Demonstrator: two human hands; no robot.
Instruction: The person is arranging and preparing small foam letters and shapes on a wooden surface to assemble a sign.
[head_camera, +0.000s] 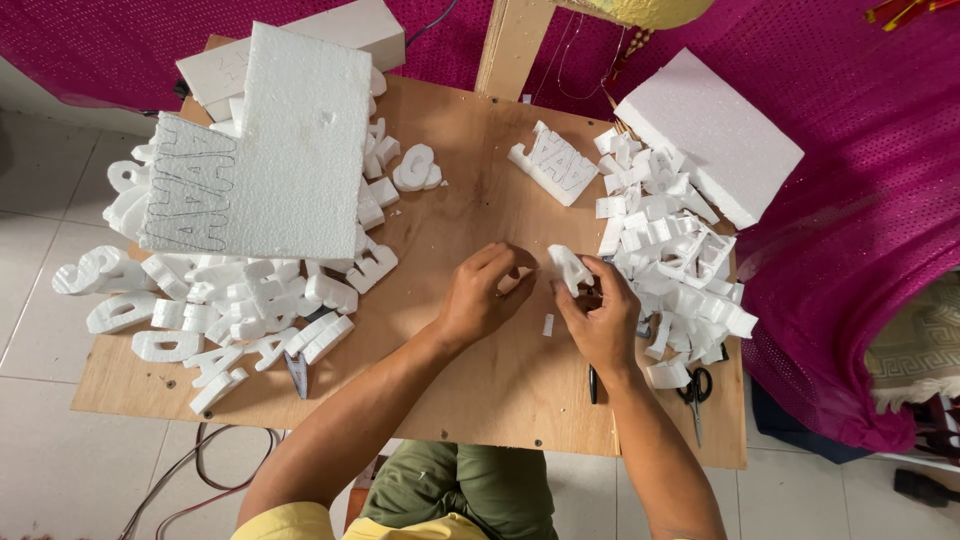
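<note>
The right hand pinched a white foam letter over the plywood board, lifted for working; the left hand, fingers curled, picked at its edge beside it.

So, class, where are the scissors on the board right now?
In the head view, the scissors lie at the board's near right edge, just right of the right hand, at the foot of the foam offcut pile.
</note>
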